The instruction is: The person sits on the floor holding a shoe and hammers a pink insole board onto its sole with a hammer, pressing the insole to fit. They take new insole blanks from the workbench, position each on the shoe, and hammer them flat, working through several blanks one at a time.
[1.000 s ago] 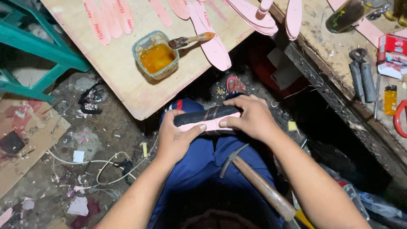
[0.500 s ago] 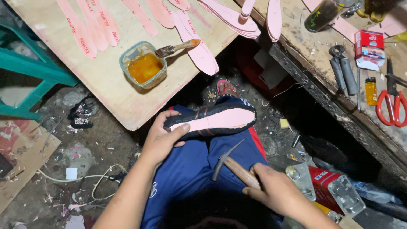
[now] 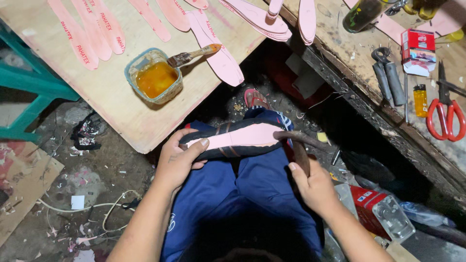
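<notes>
Head view, looking down onto the lap. The black shoe [image 3: 238,140] lies sole-up across the knees, its pink insole facing the camera, below the edge of the plywood board [image 3: 121,104].

Left hand [image 3: 177,162]: closed round the heel end of the shoe, thumb pressed flat on the pink surface, fingers wrapped underneath. A firm hold, little gap.

Right hand [image 3: 315,187]: curled shut round the wooden handle of a hammer [image 3: 297,145]. The dark head sits at the toe end of the shoe; it appears to touch the edge there, though motion blur makes contact uncertain.

Doing this well, as I judge it: keep the left thumb well back from the hammer head, brace the shoe against the thigh so it does not rock, and use short, flat taps along the rim instead of heavy blows, so the pink layer seats without creasing.

Around: a tub of amber glue [image 3: 155,77] with a brush [image 3: 191,55] resting across it on the board, pink insole cut-outs [image 3: 221,60] beside it. On the workbench to the right, red-handled scissors [image 3: 444,114], a yellow lighter [image 3: 420,99], and pliers [image 3: 388,77].
</notes>
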### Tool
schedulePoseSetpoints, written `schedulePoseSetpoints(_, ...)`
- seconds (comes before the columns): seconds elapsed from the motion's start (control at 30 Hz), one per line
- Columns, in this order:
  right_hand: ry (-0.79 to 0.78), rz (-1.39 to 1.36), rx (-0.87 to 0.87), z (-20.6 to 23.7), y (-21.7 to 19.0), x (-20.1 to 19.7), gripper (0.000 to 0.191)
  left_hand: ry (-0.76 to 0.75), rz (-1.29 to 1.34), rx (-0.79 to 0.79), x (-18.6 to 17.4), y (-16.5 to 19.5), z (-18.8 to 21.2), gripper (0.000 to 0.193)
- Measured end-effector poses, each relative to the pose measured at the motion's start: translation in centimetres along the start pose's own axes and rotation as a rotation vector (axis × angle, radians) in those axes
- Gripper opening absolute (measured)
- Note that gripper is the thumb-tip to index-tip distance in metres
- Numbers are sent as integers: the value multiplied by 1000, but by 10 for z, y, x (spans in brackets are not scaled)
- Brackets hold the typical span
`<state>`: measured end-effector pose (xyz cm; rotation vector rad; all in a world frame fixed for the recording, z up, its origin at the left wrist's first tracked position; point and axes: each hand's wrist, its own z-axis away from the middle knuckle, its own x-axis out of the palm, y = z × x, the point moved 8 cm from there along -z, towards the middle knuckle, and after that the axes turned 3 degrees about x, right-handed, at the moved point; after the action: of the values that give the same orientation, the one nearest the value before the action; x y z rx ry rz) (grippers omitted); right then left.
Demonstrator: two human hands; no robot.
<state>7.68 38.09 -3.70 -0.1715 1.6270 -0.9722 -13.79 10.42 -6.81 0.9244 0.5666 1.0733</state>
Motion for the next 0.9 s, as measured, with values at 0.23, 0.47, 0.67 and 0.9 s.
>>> schedulePoseSetpoints(0.23, -179, -249, 415, -3, 18, 1, 28, -8, -41, 31, -1, 1, 1, 52)
schedulePoseSetpoints(0.47, -251, -360, 415, -25, -5, 19, 28, -19, -17, 46, 3, -2, 2, 51)
schedulePoseSetpoints(0.67, -269, -63, 104, -30, -47, 23, 39, -7, -47, 43, 3, 3, 6, 50)
schedulePoseSetpoints(0.9, -148, 67, 244, -10, -6, -6, 39, -6, -73, 30, 1, 8, 2, 53)
